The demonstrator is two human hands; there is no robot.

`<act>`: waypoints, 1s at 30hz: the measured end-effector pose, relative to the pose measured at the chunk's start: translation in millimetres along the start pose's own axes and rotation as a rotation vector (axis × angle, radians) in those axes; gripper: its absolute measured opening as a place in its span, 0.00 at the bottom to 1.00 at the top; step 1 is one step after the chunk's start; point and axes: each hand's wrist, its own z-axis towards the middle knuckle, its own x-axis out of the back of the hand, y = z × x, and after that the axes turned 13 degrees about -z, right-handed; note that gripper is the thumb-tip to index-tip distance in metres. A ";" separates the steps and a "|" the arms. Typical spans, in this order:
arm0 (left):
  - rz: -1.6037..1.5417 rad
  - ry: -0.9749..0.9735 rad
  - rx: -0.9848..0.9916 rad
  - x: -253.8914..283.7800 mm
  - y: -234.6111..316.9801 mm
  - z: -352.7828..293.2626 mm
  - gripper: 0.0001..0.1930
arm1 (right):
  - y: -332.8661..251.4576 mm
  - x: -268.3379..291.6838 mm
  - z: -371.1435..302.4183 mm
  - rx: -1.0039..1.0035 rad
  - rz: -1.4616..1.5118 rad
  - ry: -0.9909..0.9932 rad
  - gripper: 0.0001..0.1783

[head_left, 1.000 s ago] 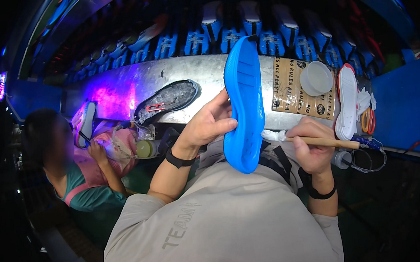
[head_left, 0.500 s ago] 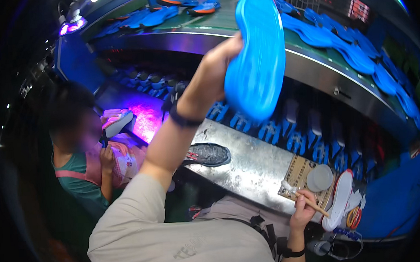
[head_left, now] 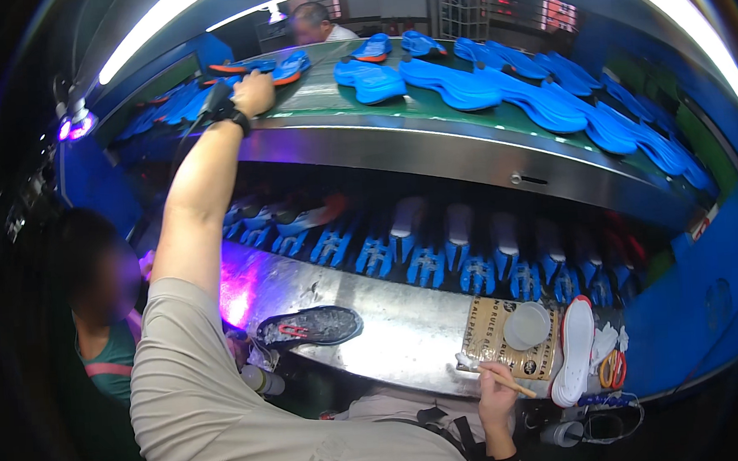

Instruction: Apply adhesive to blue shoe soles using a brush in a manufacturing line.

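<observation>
My left hand [head_left: 253, 93] reaches far forward onto the green conveyor belt [head_left: 316, 100]. It rests among blue soles, beside an orange-edged blue one [head_left: 291, 67]; its fingers are mostly hidden, so I cannot see whether anything is in them. Low in front of me, my right hand [head_left: 496, 397] is closed round the wooden handle of a brush [head_left: 510, 382]. White stuff coats the brush tip, which is over the edge of a printed cardboard sheet [head_left: 481, 329]. On the metal bench lies a dark shoe [head_left: 310, 326], sole side up with red marks.
A white cup [head_left: 527, 322] stands on the cardboard. Beside it are a red-edged white sole [head_left: 574, 353] and orange-handled scissors [head_left: 613, 370]. Blue soles [head_left: 453, 87] line the belt. Under it hang several blue shoe forms [head_left: 374, 255]. A person [head_left: 100, 270] sits left, another [head_left: 312, 25] beyond.
My left hand has gone from holding up a blue sole before me to the belt's left part. That sole is no longer raised. My right hand keeps the brush; the view has tilted up.
</observation>
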 end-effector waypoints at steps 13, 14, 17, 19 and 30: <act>-0.711 0.044 -0.386 75.7 20.4 -59.7 0.14 | -31.4 68.3 51.1 0.087 -0.179 0.176 0.07; -0.947 0.065 -0.233 84.9 21.1 -74.0 0.16 | -32.9 77.8 59.0 0.129 -0.229 0.179 0.07; -0.577 0.005 0.175 95.2 30.4 -97.8 0.28 | -35.5 90.7 77.5 0.105 -0.293 0.190 0.06; -0.824 -0.149 0.284 84.1 35.6 -119.2 0.30 | -35.7 95.3 87.2 0.091 -0.357 0.166 0.05; -2.092 -0.364 0.136 45.8 96.7 -273.7 0.21 | -33.5 93.5 104.9 0.081 -0.480 0.070 0.07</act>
